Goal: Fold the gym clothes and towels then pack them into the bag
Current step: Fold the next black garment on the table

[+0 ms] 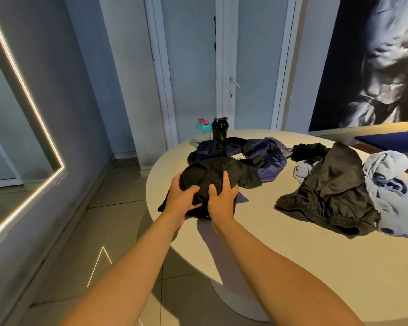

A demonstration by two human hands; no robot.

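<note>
Evidently to keep its folds together, the left hand point(183, 198) curls round the bundled black fabric garment point(212, 175) while the right hand point(222, 197) presses it with spread fingers, at the round cream tabletop's point(292, 255) left edge, just near the limp navy nylon bag point(264, 156).

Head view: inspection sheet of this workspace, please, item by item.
Surface: round pale table.
Job's things: black garment bundled near the left edge; navy bag slumped behind it; black shorts and pale blue cloth heaped unfolded at right; small black item beyond them.
Clutter: teal shaker and black shaker, upright at the far edge.
Hands: left hand grips the black garment; right hand presses on it, fingers spread.
Cables: nothing seen.
Surroundings: white door, light-edged mirror left, dark poster right.
</note>
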